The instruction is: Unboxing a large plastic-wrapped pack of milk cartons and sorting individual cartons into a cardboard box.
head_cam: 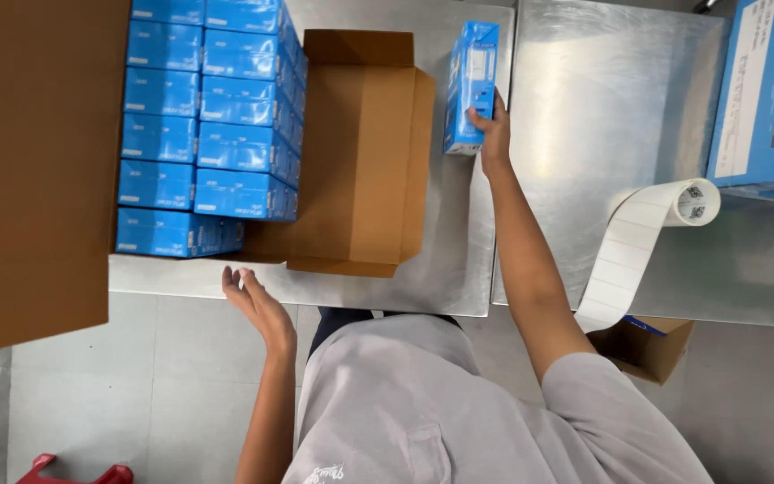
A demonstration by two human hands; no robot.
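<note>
My right hand (pixel 493 133) has its fingers wrapped around the lower end of 1 blue box (pixel 471 85), standing upright on the steel table (pixel 584 134) just right of the open cardboard carton (pixel 360 152). My left hand (pixel 257 305) hangs open at the table's near edge, holding nothing, below the stacked blue boxes (pixel 208 125).

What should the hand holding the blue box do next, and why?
Probably carry the blue box left into the open cardboard carton. The right hand grips it upright on the metal table, the carton beside it looks bare, and the left hand is free.
</note>
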